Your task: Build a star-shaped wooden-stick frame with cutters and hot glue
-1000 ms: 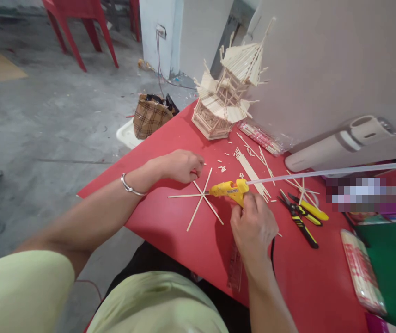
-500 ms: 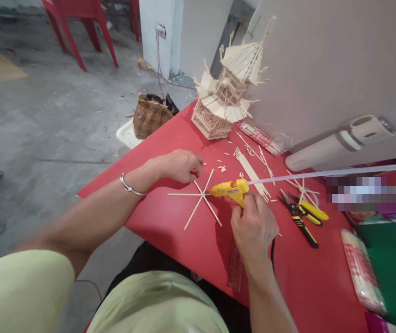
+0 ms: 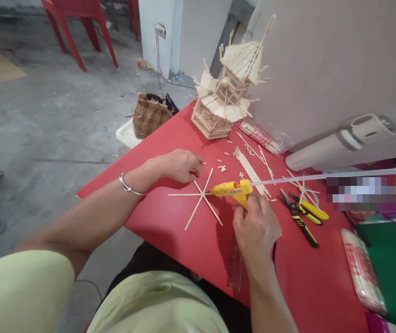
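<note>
In the head view, gripped a yellow glue gun (image 3: pixel 232 190) by its handle in the right hand (image 3: pixel 257 226), with a clear glue stick (image 3: pixel 295 176) jutting from the back. Aimed the gun's long axis crosswise, nozzle leftward, at the crossing of a stick star (image 3: pixel 201 196). Had the star flat on the red surface (image 3: pixel 308 277), leftward and slightly farther out from the right hand, and rightward and closer to the body from the left hand (image 3: pixel 184 165). Spread its thin arms several ways, one straight left; could not tell whether another ran beneath the nozzle. Bent the left fingers narrowly beside the far-left arm, nearer to the star than the right hand; could not make out any touch or pinch there.
</note>
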A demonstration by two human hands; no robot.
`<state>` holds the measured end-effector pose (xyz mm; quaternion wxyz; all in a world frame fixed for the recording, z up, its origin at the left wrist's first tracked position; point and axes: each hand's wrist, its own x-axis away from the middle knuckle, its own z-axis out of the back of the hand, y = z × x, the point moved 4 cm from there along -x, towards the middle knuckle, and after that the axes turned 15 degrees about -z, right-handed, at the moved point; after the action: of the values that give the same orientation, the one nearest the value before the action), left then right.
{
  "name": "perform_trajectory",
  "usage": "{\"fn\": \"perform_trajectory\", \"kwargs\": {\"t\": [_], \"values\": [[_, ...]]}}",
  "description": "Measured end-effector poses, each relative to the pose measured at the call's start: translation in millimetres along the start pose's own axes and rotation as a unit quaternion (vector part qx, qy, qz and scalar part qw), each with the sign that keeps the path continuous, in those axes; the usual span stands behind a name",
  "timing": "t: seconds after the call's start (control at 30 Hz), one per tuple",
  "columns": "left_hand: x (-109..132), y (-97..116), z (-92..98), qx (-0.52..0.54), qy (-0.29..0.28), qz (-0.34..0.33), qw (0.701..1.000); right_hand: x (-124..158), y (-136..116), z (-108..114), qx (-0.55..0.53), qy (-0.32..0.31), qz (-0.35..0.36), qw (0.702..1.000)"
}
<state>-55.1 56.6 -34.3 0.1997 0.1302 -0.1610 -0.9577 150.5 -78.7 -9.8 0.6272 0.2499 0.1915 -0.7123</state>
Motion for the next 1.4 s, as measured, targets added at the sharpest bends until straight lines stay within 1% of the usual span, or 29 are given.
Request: {"fn": "perform_trajectory", "kwargs": {"t": [0.2, 0.43, 0.57, 0.77, 0.93, 1.17, 1.4], "values": [[-0.1, -0.6, -0.6, 0.003, 0.005, -0.004, 1.0, 4.5, 3.5, 1.4, -0.014, -0.01, -0.019, 1.0], [0.2, -1.8, -1.3, 0.005, 0.006, 0.0, 1.0, 9.2, 15.6, -1.5, -0.03, -0.023, -0.09, 0.995], [0.1, -1.9, -1.4, 0.006, 0.003, 0.001, 1.0, 10.0, 21.5, -0.8, -0.042, -0.023, -0.111, 0.993], [0.1, -0.9, -0.1, 0.008, 0.003, 0.001, 1.0, 10.8, 21.2, -2.7, -0.013, -0.015, -0.105, 0.994], [-0.2, -0.7, -0.4, 0.002, 0.003, -0.001, 1.0, 10.4, 13.8, -2.8, -0.022, -0.007, -0.085, 0.996], [0.2, 0.1, -0.5, 0.001, 0.003, 0.002, 1.0, 6.2, 8.1, -1.2, -0.023, 0.004, -0.079, 0.997], [0.1, -1.2, -1.4, -0.001, 0.003, 0.003, 1.0, 7.4, 5.3, -6.6, 0.011, -0.007, -0.057, 0.998]]}}
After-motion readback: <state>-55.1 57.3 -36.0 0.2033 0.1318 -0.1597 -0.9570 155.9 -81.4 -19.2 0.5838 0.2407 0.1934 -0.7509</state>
